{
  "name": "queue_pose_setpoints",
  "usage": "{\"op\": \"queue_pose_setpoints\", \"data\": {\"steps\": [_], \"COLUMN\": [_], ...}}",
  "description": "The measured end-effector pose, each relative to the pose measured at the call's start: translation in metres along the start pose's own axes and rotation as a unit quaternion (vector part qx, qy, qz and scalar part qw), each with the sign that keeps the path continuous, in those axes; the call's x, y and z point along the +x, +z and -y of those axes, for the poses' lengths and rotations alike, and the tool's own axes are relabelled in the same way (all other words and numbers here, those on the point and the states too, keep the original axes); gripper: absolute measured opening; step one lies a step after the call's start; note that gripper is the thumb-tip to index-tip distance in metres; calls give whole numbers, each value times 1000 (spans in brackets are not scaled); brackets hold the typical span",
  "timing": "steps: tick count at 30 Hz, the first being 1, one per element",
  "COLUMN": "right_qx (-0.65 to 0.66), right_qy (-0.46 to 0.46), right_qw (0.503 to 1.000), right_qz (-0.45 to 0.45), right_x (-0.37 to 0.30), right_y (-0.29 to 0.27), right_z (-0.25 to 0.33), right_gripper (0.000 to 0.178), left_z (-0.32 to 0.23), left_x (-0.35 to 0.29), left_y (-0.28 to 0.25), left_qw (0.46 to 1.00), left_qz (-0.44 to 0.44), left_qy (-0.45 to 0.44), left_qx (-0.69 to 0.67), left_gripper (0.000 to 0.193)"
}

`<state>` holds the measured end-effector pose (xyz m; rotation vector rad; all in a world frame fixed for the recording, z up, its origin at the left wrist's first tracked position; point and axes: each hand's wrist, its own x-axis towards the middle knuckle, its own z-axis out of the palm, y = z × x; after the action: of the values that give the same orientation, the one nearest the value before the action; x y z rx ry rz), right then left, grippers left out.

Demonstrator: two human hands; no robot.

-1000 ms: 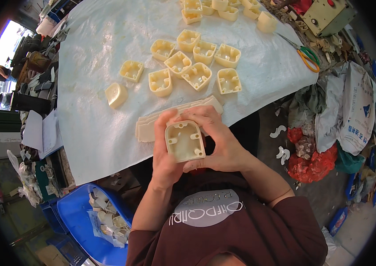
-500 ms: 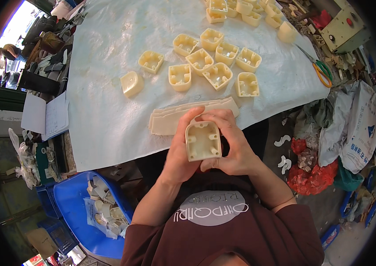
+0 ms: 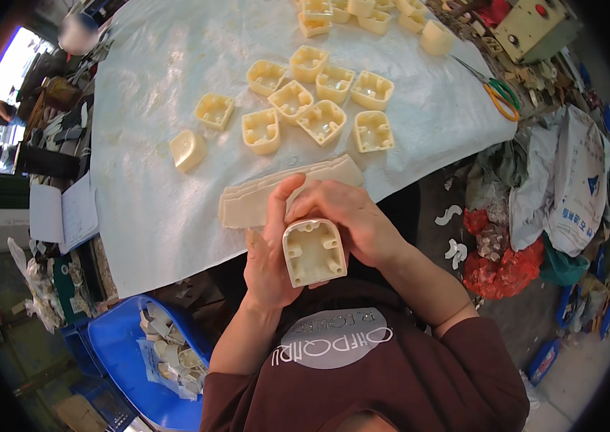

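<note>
Close to my body, just off the table's near edge, I hold a cream plastic cup-like housing (image 3: 315, 253), rounded on one side, its hollow face with small corner posts turned up. My left hand (image 3: 265, 263) is closed along its left side, with the thumb standing off. Over its far, rounded side and right wall curl the fingers of my right hand (image 3: 348, 219). Just beyond my hands lies a stack of thin beige strips (image 3: 247, 206). Several like housings (image 3: 292, 99) are spread on the white-covered table (image 3: 146, 144), mostly hollow side up; one (image 3: 187, 151) shows its outer face.
Scissors (image 3: 501, 97) with orange and green handles lie at the table's right edge. More housings (image 3: 375, 21) sit at the far side. A blue bin (image 3: 114, 335) with scraps stands lower left, an open notebook (image 3: 78, 209) above it. Bags (image 3: 568, 180) lie on the right.
The housing has tilted slightly in my hands. My right thumb has gone from its near edge, and my right fingers have drawn over its far side. The whole view has shifted a little.
</note>
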<state>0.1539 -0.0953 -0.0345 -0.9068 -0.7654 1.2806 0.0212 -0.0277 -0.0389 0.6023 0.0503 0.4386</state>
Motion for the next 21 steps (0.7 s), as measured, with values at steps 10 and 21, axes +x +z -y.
{"op": "queue_pose_setpoints", "data": {"steps": [10, 21], "right_qx": [-204, -173], "right_qy": [-183, -201], "right_qw": [962, 964], "right_qz": [18, 2], "right_x": [-3, -11], "right_y": [2, 13], "right_z": [-15, -25], "right_gripper": [21, 49], "left_z": [3, -2], "left_x": [8, 9], "left_y": [27, 25], "left_qw": [953, 970], "left_qz": [-254, -235], "left_qy": [26, 57], "left_qx": [164, -17], "left_gripper": [57, 51]}}
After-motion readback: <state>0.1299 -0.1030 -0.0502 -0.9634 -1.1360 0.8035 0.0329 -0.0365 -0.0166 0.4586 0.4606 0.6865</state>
